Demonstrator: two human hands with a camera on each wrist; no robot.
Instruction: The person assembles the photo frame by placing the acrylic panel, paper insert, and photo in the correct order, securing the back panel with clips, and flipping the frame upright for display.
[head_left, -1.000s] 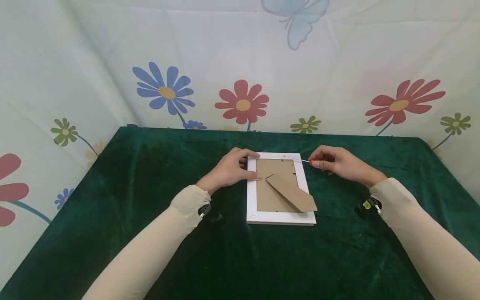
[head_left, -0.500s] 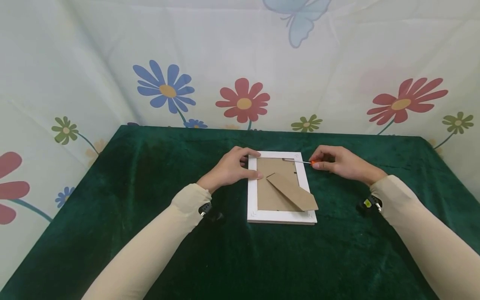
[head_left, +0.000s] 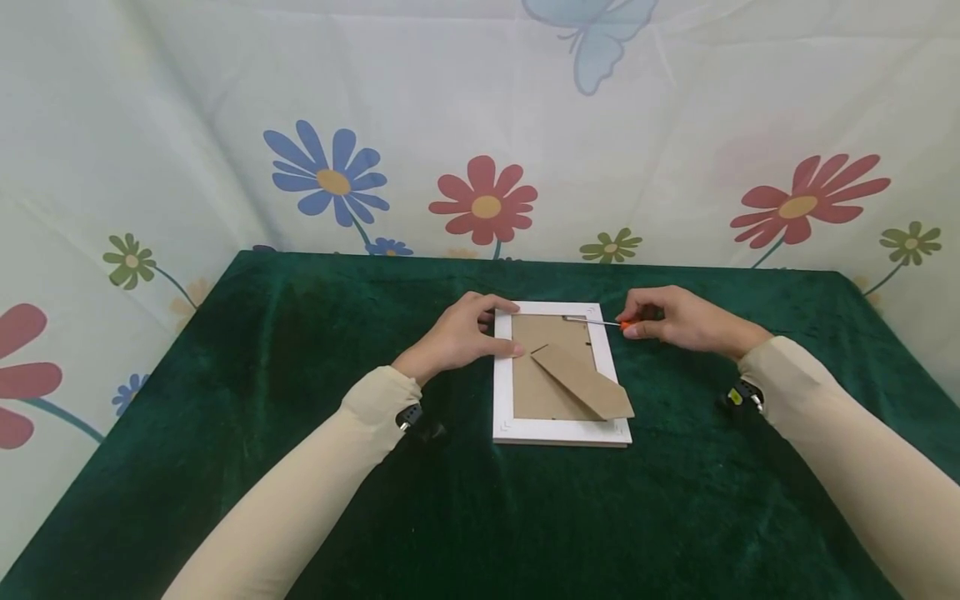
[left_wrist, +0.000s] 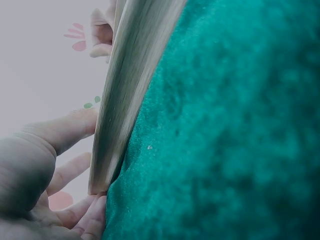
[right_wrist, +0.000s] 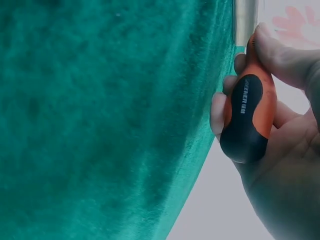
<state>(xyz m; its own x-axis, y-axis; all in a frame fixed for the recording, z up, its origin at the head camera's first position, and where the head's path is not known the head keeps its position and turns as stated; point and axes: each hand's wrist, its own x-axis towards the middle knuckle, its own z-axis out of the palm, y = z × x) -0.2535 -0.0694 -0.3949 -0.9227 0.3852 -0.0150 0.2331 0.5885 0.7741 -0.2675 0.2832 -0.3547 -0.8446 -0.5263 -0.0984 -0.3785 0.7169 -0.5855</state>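
Note:
A white picture frame (head_left: 504, 387) lies face down on the green cloth, its brown backing board (head_left: 532, 392) upward. An angled brown stand flap (head_left: 588, 385) juts from the board. My left hand (head_left: 457, 336) grips the frame's upper left side, thumb on the board's edge and index finger at the far corner. In the left wrist view, that side of the frame (left_wrist: 122, 95) looks like pale wood. My right hand (head_left: 678, 321) holds a screwdriver (right_wrist: 252, 107) with an orange and black handle. The screwdriver's thin shaft crosses the frame's right border, its tip at the board's top edge.
A dark green velvet cloth (head_left: 337, 500) covers the table. Behind it hangs a white curtain (head_left: 637, 133) printed with flowers and a butterfly. A dark wrist device (head_left: 408, 418) sits at the left cuff, another wrist device (head_left: 744, 393) at the right.
The screwdriver tip has moved slightly left and down, from the frame's white top border to the board's upper edge. My left hand stays in place on the frame.

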